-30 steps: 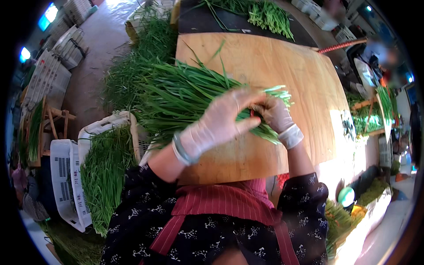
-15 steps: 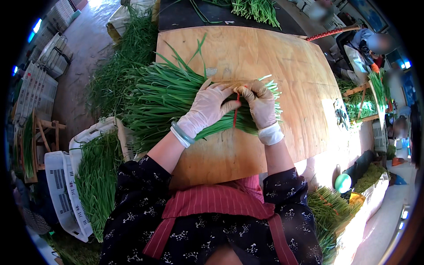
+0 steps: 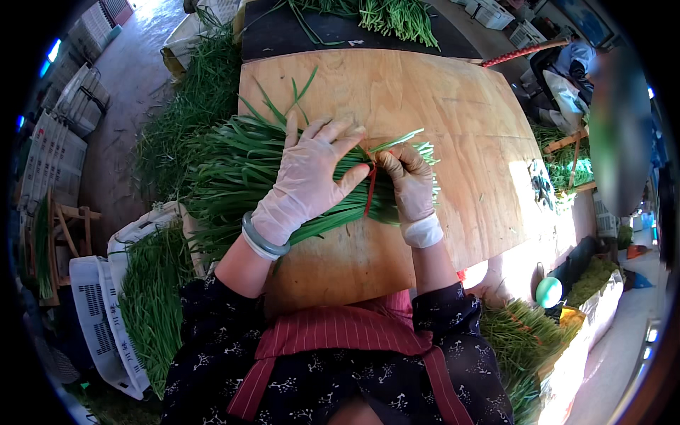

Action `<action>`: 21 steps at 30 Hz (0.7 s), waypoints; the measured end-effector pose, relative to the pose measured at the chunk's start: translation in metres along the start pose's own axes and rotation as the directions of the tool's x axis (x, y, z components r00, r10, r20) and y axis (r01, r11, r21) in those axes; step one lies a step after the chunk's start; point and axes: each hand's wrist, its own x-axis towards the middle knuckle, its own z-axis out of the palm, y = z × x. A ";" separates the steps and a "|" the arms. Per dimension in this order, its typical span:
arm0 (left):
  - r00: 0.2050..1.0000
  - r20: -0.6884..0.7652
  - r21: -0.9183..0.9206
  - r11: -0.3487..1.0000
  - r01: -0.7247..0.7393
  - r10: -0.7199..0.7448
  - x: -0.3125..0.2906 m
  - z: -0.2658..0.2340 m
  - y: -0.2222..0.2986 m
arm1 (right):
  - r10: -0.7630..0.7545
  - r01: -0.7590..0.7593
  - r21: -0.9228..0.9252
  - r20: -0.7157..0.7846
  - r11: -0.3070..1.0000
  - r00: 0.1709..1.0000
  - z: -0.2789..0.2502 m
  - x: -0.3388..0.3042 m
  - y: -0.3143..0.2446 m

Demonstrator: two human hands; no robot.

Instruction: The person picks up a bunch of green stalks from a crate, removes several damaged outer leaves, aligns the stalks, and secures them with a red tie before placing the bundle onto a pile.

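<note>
A thick bunch of garlic chives [image 3: 234,166] lies across the wooden board, leaves to the left and pale cut ends to the right. A thin red tie [image 3: 370,193] runs round it near the cut ends. My left hand [image 3: 306,170], in a thin whitish glove, rests on the leaves with its fingers spread and its thumb close to the tie. At the tie's upper part, the thumb and fingers of my gloved right hand [image 3: 414,185] are pinched together on the red strip. The exact grip between those fingertips is partly hidden.
Beyond the wooden board [image 3: 467,184] is a dark table [image 3: 297,46] with more chives [image 3: 397,21]. Loose greens [image 3: 184,106] are heaped at the left, above a white crate [image 3: 99,312] of greens. At lower right are tied bunches [image 3: 520,333] and a pale green balloon-like object [image 3: 549,292].
My left hand has moved left along the bunch and its fingers have spread. My right hand stays at the red tie, slightly lower. At right, a blurred shape now covers part of the background.
</note>
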 end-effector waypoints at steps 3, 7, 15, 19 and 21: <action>0.993 0.024 0.137 0.983 -0.120 0.117 0.000 0.014 0.000 | -0.024 0.025 -0.038 0.047 0.999 0.999 0.009 -0.003 -0.009; 0.990 0.081 0.129 0.984 -0.126 0.116 -0.003 0.023 -0.023 | -0.242 0.255 -0.164 0.096 0.953 0.966 0.013 -0.004 -0.017; 0.989 -0.146 0.328 0.944 0.029 0.020 -0.059 0.007 -0.133 | -0.033 0.039 -0.216 0.032 0.976 0.999 0.002 -0.011 -0.013; 0.747 0.107 0.706 0.579 0.408 -0.657 -0.082 -0.068 -0.158 | -0.148 0.178 -0.192 0.162 0.965 0.976 0.007 -0.008 -0.005; 0.946 -0.091 0.555 0.773 0.307 -0.311 -0.058 -0.090 -0.124 | -0.215 0.274 -0.337 0.201 0.901 0.956 0.012 -0.006 -0.016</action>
